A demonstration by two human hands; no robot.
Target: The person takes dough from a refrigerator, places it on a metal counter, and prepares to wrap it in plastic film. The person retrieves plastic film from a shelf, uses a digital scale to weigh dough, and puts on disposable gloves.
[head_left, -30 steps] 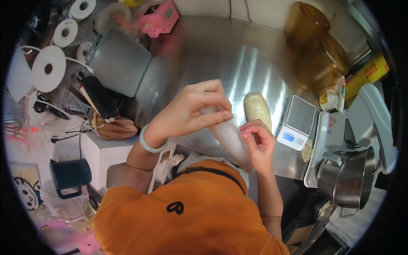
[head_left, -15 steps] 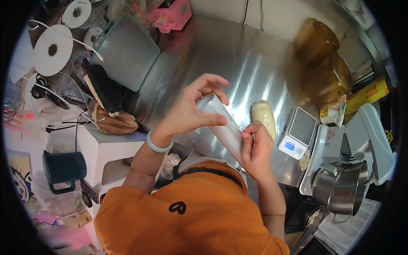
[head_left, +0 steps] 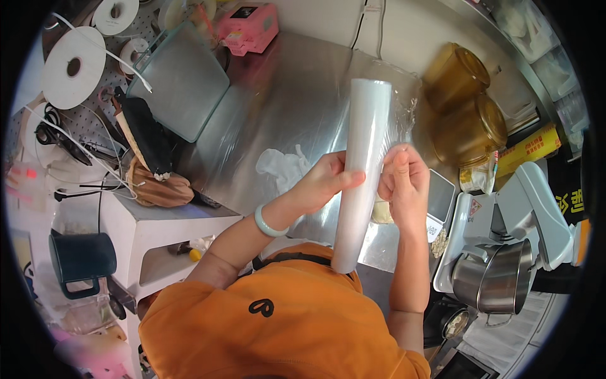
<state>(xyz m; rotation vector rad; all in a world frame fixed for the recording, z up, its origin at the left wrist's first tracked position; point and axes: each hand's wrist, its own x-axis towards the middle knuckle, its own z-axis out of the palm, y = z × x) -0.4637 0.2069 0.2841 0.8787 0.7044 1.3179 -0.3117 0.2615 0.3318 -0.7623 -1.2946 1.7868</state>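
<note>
Over the near edge of the silver steel table (head_left: 290, 88), the left hand (head_left: 323, 184) grips a long, translucent white cylindrical roll of plastic film (head_left: 368, 136) around its middle. Just right of the roll, the right hand (head_left: 408, 182) curls its fingers; whether they pinch film cannot be told. Partly hidden, a pale dough piece (head_left: 381, 214) lies left of a white-and-grey rectangular scale (head_left: 441, 191).
</note>
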